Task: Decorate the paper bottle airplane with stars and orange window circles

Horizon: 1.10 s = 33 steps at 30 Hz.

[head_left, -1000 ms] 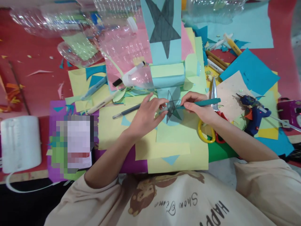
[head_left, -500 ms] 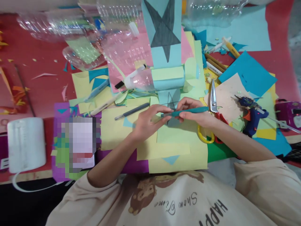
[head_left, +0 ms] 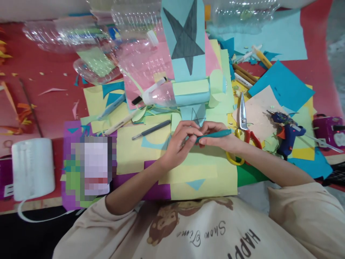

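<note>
A teal marker pen (head_left: 217, 135) lies nearly level between my two hands, above pale green and yellow paper sheets. My right hand (head_left: 219, 138) is closed round its middle, with the right end sticking out over the hand. The fingers of my left hand (head_left: 183, 142) pinch the pen's left end, so its tip or cap is hidden. Just beyond my hands is a light blue paper strip with an outlined star (head_left: 198, 116), partly covered by my fingers. Farther up, a clear plastic bottle (head_left: 163, 95) wrapped in blue and green paper lies on its side, beside a dark filled-in star (head_left: 187, 39).
Scissors (head_left: 243, 115) with red and yellow handles lie by my right forearm. Right of them is a blue glue gun (head_left: 289, 138). A dark grey pen (head_left: 151, 130) rests left of my left hand. Clear plastic bottles (head_left: 134, 21) and paper scraps fill the back.
My hands have drawn closer together. The pen's left end, visible before, is now covered by my left fingers, and its right end reaches less far right. The view has shifted slightly.
</note>
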Available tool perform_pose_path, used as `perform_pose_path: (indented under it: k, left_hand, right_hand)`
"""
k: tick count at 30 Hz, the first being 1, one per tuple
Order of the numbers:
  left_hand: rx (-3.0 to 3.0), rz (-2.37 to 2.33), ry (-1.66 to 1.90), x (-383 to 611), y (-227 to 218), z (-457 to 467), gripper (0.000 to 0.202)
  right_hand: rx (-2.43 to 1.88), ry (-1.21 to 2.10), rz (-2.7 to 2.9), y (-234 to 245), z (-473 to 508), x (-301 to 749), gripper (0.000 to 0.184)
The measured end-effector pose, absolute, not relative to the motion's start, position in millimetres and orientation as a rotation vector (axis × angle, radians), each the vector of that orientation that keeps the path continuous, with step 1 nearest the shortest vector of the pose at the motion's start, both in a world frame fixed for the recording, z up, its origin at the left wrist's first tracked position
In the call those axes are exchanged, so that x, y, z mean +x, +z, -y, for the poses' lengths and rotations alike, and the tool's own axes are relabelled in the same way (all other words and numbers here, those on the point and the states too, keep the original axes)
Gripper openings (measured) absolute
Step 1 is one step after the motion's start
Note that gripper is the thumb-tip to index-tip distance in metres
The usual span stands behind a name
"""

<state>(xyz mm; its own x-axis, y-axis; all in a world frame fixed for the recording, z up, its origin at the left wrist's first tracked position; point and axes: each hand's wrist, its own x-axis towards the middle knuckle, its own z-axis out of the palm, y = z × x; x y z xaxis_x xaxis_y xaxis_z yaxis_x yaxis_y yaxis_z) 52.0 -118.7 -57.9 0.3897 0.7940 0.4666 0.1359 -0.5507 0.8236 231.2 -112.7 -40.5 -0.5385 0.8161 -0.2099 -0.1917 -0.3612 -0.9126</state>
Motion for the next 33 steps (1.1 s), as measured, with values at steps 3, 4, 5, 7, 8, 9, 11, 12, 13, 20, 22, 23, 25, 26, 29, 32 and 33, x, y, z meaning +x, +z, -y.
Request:
perform_pose_path:
  k: [3, 4, 5, 7, 8, 9, 11, 12, 13, 20, 22, 23, 25, 26, 29, 32, 33]
  left_hand:
    - [1.920, -0.863, 1.219, 47.8, -58.6, 113.5, 0.022]
    - [1.915, -0.890, 1.248, 45.2, -59.0, 111.1, 0.024]
    - [1.910, -0.924, 1.286, 42.2, -59.5, 108.4, 0.026]
    - [1.911, -1.003, 1.365, 36.0, -60.2, 102.8, 0.027]
    - [1.908, -1.032, 1.394, 33.3, -60.4, 100.2, 0.026]
    - [1.901, -1.050, 1.416, 31.2, -60.4, 98.0, 0.025]
    - [1.891, -1.058, 1.444, 29.1, -60.6, 94.9, 0.023]
    - [1.896, -1.063, 1.447, 28.9, -60.6, 94.1, 0.022]
    - [1.913, -1.069, 1.451, 29.2, -60.7, 93.6, 0.021]
    - [2.121, -1.239, 1.298, 19.8, -49.2, 85.0, 0.015]
    - [2.194, -1.382, 1.205, 8.7, -40.4, 79.7, 0.017]
    - [2.192, -1.476, 1.168, 2.4, -36.0, 77.4, 0.022]
    - [2.200, -1.597, 1.024, -9.8, -29.3, 74.4, 0.025]
    - [2.187, -1.640, 1.003, -14.9, -27.6, 73.7, 0.023]
    - [2.132, -1.679, 1.025, -23.1, -30.4, 73.4, 0.019]
    - [2.110, -1.617, 1.044, -21.5, -40.1, 72.9, 0.021]
    - [2.120, -1.590, 1.054, -19.9, -43.5, 72.5, 0.023]
  right_hand:
    - [-0.877, 1.927, 1.331, -30.4, 104.8, 244.4, 0.021]
    - [-0.902, 1.884, 1.392, -23.9, 101.1, 252.5, 0.021]
    - [-0.938, 1.794, 1.474, -16.2, 97.3, 262.2, 0.021]
    - [-1.034, 1.486, 1.667, 0.4, 89.4, 283.8, 0.016]
    - [-1.139, 1.272, 1.761, 8.0, 85.4, 294.5, 0.010]
    - [-1.226, 1.068, 1.846, 14.1, 81.5, 304.3, 0.005]
    - [-1.538, 0.656, 1.852, 20.2, 73.4, 320.1, 0.005]
    - [-1.694, 0.493, 1.807, 20.1, 69.1, 325.9, 0.012]
    - [-1.809, 0.358, 1.791, 18.2, 64.9, 330.2, 0.026]
    - [-1.906, 0.418, 1.899, 4.0, 60.0, 326.2, 0.060]
    - [-1.870, 0.468, 1.947, 7.2, 67.9, 317.2, 0.038]
    - [-1.870, 0.481, 1.963, 9.3, 71.5, 313.0, 0.031]
    - [-1.922, 0.445, 2.020, 12.4, 75.0, 307.3, 0.024]
    - [-1.973, 0.377, 2.050, 12.8, 74.2, 306.5, 0.023]
    - [-2.170, 0.094, 2.108, 7.5, 60.8, 311.6, 0.027]
    - [-2.368, -0.001, 2.097, -4.0, 39.0, 320.7, 0.034]
    - [-2.396, 0.012, 2.122, -7.8, 31.8, 322.9, 0.033]
